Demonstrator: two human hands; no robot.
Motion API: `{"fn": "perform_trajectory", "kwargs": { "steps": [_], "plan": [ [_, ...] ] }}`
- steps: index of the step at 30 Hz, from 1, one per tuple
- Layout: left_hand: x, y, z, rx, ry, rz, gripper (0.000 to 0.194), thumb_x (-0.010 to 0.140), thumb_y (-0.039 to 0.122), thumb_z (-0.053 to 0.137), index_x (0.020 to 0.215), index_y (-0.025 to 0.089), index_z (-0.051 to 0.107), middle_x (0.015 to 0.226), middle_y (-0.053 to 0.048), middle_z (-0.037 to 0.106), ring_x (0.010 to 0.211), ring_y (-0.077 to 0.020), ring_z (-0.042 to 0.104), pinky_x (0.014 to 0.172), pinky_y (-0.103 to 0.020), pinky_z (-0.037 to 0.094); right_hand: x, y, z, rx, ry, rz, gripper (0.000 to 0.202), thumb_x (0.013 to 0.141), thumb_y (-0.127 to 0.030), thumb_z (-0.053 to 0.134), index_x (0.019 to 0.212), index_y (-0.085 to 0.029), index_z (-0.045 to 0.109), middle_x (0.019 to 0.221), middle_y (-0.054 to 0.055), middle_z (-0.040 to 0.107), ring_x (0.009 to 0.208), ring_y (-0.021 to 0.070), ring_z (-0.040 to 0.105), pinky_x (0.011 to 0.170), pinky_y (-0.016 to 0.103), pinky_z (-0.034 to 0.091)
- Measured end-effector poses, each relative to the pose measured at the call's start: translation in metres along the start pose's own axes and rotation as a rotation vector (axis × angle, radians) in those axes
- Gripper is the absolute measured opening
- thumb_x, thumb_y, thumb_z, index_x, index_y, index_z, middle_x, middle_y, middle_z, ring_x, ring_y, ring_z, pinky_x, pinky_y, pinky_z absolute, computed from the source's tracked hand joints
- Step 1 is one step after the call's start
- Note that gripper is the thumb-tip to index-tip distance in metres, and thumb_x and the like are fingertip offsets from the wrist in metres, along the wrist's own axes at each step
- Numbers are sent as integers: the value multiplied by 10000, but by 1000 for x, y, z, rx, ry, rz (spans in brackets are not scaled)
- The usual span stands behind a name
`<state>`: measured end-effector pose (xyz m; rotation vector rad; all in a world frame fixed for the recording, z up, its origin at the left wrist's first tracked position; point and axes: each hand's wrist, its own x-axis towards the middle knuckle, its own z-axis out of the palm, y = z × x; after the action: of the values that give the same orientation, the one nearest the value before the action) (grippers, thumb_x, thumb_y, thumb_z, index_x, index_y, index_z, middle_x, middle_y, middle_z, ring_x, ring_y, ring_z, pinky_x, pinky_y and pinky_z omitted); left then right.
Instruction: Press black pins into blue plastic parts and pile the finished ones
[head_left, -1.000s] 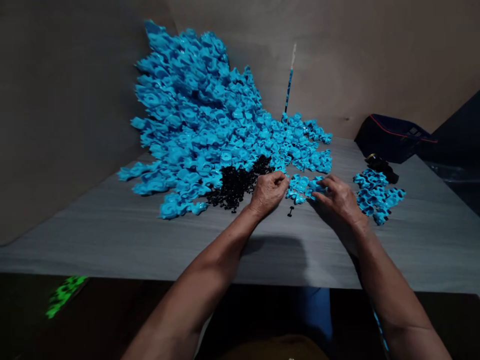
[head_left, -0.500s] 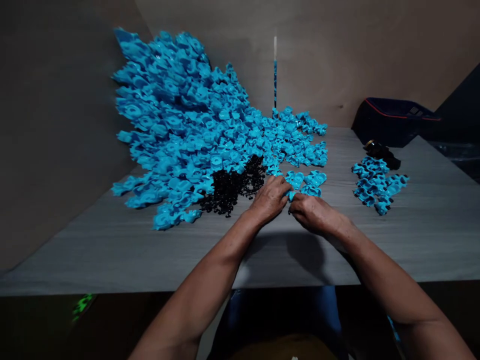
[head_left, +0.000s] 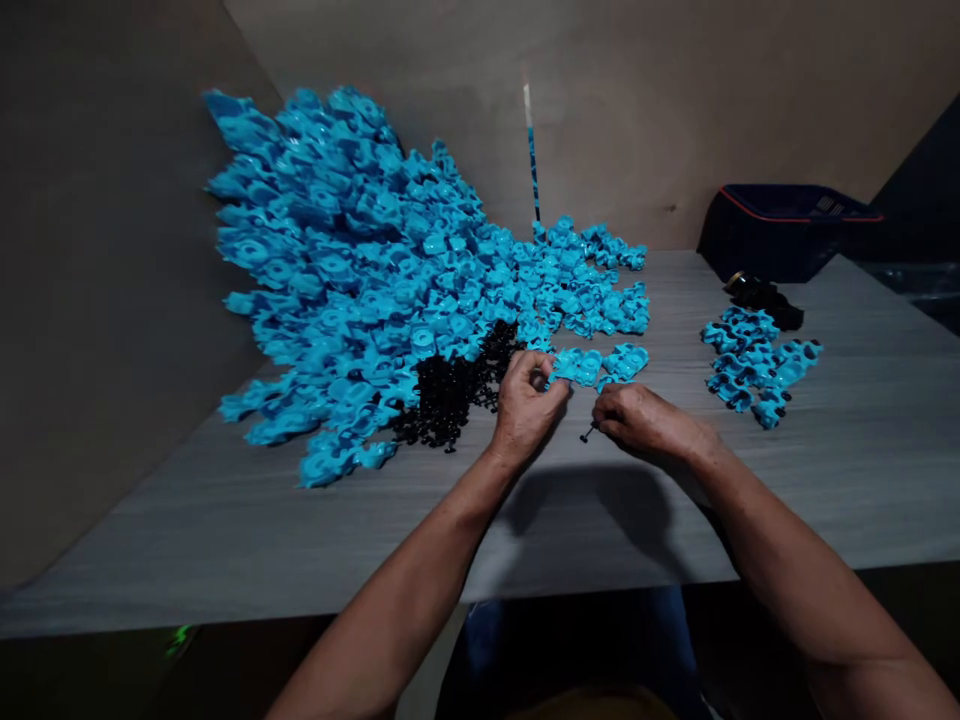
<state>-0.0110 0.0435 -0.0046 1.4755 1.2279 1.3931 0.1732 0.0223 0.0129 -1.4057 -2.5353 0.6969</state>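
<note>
My left hand (head_left: 527, 402) pinches a blue moulded plastic piece (head_left: 558, 374) between thumb and fingers, just over the table. In my right hand (head_left: 636, 416) is a thin black axle (head_left: 588, 433) with a small wheel-like end, which sticks out down and left from the closed fingers. A few loose blue pieces (head_left: 625, 360) lie right beyond the two hands. To the left of my left hand is a heap of black axles (head_left: 444, 392).
A large pile of blue pieces (head_left: 352, 240) rises against the left wall. On the right, a group of blue pieces with black wheels (head_left: 757, 365) lies before a dark bundle (head_left: 769, 300) and a dark blue bin (head_left: 780, 230). A thin upright stick (head_left: 533, 160) stands at the back.
My hands have moved apart. The black axle now shows below my right hand, and my left hand has turned, showing its thumb and fingers around the blue piece. The view has tilted slightly.
</note>
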Motion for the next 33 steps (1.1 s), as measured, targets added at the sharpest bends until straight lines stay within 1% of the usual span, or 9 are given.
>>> {"fn": "perform_trajectory", "kwargs": {
  "steps": [2,5,7,11,17,25,28,31,33],
  "plan": [
    [-4,6,4,-157,-36,-88,213,650,211,672,736,209,477,844,9,590,661,-103,541,569,-218,415,0,0,-1,2,6,-8,205,894,-86,541,866,-123,740,898,88,684,821,161,593,762,252,414],
    [-6,13,4,-339,-86,-292,275,651,268,702,788,217,469,716,33,596,505,-79,471,427,-190,291,-2,-1,-3,36,24,-36,290,837,-81,596,1082,-137,741,1000,89,691,882,180,609,798,263,431],
    [-3,15,1,-440,-76,-406,288,629,245,685,821,216,473,676,34,592,513,-92,505,407,-176,264,-2,-1,-3,96,9,-67,385,814,-82,628,1181,-154,719,1059,87,692,920,188,624,825,271,447],
    [5,17,-6,-584,-65,-509,328,591,167,633,905,188,546,713,11,610,604,-113,590,425,-159,310,3,2,6,171,12,-97,175,864,-107,634,975,-150,763,991,83,694,925,187,634,849,284,455],
    [5,19,-5,-665,-174,-650,190,646,164,671,800,144,561,749,-67,658,607,-118,605,438,-163,342,7,5,14,179,111,-48,150,886,-94,590,839,-149,722,890,48,659,818,149,605,786,258,425],
    [4,18,-6,-665,-51,-535,308,601,145,700,893,169,604,762,10,595,597,-66,535,433,-143,278,4,2,9,9,78,-2,131,945,-220,625,948,-154,738,969,85,685,855,175,608,778,279,397],
    [7,19,-9,-714,-19,-527,262,672,238,652,921,163,627,770,-5,590,611,-79,529,450,-161,316,4,3,9,38,91,-2,178,942,-270,652,1058,-157,726,1014,94,694,902,194,621,797,288,410],
    [8,18,-9,-727,16,-529,242,792,334,587,959,165,634,784,-22,597,638,-96,548,474,-180,359,4,4,8,49,103,7,135,943,-207,629,1023,-151,722,1009,93,693,914,192,620,814,289,416],
    [7,17,-8,-710,23,-529,186,804,289,604,946,170,623,792,-18,599,662,-95,565,505,-179,392,4,4,8,42,96,8,123,935,-141,602,950,-145,724,990,90,685,894,181,614,816,283,414]
  ]
}}
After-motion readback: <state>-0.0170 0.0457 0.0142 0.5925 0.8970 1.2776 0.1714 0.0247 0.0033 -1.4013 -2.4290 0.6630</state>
